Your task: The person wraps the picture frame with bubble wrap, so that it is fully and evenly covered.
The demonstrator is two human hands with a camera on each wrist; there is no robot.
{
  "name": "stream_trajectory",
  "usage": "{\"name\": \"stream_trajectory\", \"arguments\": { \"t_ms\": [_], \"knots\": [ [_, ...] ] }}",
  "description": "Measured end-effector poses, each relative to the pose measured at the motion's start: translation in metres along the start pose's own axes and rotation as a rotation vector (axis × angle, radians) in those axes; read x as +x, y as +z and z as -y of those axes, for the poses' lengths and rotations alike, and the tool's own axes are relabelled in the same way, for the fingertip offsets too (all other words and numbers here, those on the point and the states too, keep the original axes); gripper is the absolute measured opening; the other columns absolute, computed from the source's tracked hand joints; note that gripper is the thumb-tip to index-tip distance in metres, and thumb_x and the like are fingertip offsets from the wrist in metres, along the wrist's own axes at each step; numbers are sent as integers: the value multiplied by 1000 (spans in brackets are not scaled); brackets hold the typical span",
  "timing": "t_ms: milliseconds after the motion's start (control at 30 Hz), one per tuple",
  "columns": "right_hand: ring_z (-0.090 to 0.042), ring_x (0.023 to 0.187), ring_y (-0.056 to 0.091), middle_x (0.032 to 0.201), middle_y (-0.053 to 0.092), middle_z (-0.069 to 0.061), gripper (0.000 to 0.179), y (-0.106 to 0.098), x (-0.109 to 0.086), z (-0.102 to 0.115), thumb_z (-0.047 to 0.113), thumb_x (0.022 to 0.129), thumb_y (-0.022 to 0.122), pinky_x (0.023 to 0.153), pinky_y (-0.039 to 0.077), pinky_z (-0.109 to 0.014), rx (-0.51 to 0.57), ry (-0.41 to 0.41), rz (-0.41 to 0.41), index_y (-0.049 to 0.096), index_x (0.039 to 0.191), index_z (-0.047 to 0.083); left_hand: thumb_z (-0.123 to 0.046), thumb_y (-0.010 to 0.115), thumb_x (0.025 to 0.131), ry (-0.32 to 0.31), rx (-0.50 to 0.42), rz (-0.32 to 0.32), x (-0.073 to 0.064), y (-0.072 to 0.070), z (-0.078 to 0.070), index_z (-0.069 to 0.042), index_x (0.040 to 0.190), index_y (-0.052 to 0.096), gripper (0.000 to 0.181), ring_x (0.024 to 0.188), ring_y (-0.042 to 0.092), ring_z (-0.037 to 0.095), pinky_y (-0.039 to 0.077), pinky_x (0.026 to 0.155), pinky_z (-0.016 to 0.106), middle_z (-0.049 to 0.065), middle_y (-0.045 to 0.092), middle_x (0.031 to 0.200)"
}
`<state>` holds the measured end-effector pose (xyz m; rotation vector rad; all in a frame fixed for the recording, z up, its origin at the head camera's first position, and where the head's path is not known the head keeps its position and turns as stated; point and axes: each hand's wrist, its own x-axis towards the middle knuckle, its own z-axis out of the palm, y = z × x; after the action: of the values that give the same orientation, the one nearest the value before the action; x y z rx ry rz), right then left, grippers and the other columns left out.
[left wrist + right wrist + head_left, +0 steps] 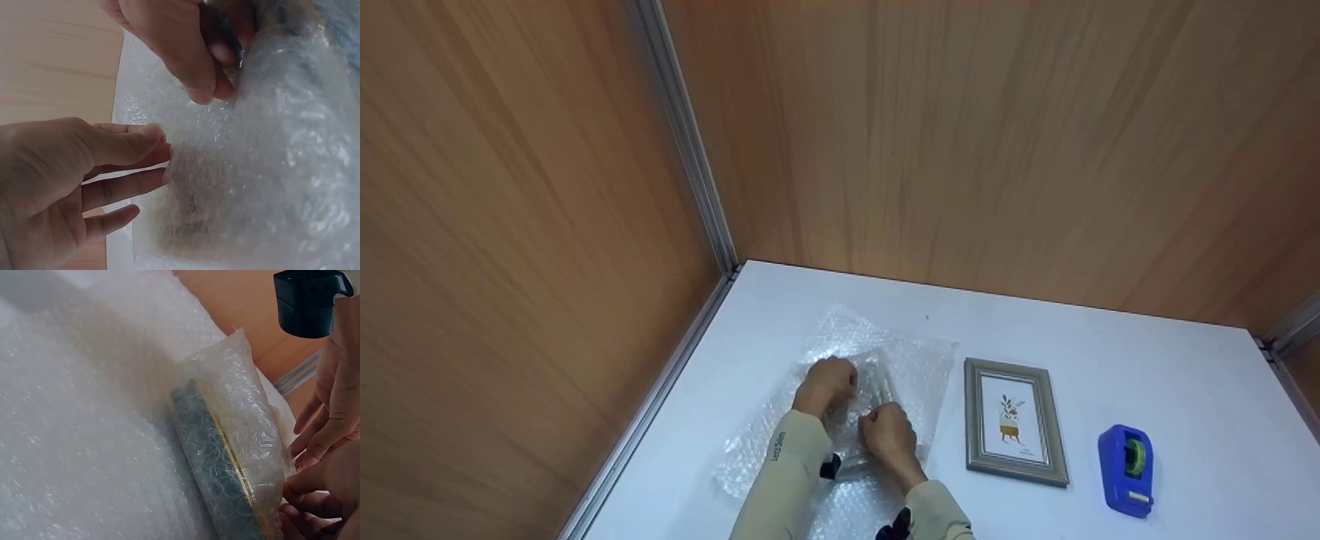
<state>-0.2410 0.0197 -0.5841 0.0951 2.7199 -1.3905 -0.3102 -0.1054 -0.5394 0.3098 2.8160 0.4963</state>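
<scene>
Bubble wrap [919, 367] lies on the white table, folded over a flat, frame-like object [216, 467] with a blue-grey side and a gold edge line. The left hand [829, 382] is at the upper part of this bundle. In the left wrist view its thumb and fingertips pinch the edge of the film, with the other fingers fairly straight. Lower and to the right, the right hand [889, 436] has curled fingers and pinches the bubble wrap [292, 135] between thumb and forefinger. The film blurs most of the wrapped object.
To the right lies a grey-brown picture frame [1015, 421] with a plant print. Beyond it stands a blue tape dispenser [1126, 471] with a green roll. Wooden panels [997, 150] wall in the back and left of the white table [1192, 405].
</scene>
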Motion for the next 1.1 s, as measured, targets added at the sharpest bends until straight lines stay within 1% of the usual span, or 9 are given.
{"name": "stream_trajectory", "arguments": {
  "t_ms": [100,267,433,600,767,867,933,1000,1100],
  "knots": [
    [-12,43,48,51,49,1,26,1,8,-15,11,84,57,35,35,-23,0,-19,-9,53,58,12,-8,67,78,-22,-15,2,12,12,-3,-11,65,62,14,57,49,16,43,51,28,0,54,61],
    [-13,44,49,52,49,1,23,3,8,-14,10,83,57,36,37,-24,-6,-14,-19,53,60,11,-10,69,78,-78,-44,29,13,11,-1,-9,70,65,9,61,53,20,47,56,32,4,58,66],
    [-13,43,46,53,47,0,25,4,6,-13,9,81,57,36,35,-25,-31,-24,-46,49,58,12,-9,68,77,-82,47,10,15,14,-4,-6,72,65,6,66,55,22,50,65,35,8,61,71],
    [-12,40,40,50,41,2,32,6,5,-11,8,80,57,35,31,-24,-63,-46,-65,43,52,14,-5,65,76,-76,145,-33,15,18,-9,-3,70,64,7,63,52,21,50,65,36,10,59,69],
    [-11,40,42,48,42,3,31,6,4,-10,8,80,58,34,32,-24,-36,-47,-58,44,54,15,-6,63,79,-104,98,-43,13,21,-11,-4,67,61,12,59,50,21,49,61,34,8,56,65],
    [-11,41,43,50,43,3,29,5,4,-11,8,81,58,35,33,-24,-42,-56,-60,46,56,14,-7,60,82,-115,25,-47,12,23,-11,-5,68,61,14,58,49,20,48,58,33,7,54,64],
    [-11,42,45,52,45,2,26,5,4,-11,9,81,58,36,35,-25,-40,-58,-54,47,58,13,-7,59,83,-104,5,-60,12,25,-10,-6,70,61,13,57,50,19,48,56,33,7,54,65],
    [-12,43,46,53,46,1,24,5,4,-11,9,82,58,36,36,-25,-35,-58,-46,48,59,12,-5,59,83,-81,22,-74,12,28,-9,-6,74,62,9,59,52,20,48,57,33,7,56,68],
    [-12,44,46,54,47,1,22,5,3,-12,11,81,58,37,36,-26,-29,-53,-41,49,61,12,-7,62,81,-56,116,-109,12,30,-5,-5,82,65,3,70,56,25,50,66,38,10,60,77]
  ]
}}
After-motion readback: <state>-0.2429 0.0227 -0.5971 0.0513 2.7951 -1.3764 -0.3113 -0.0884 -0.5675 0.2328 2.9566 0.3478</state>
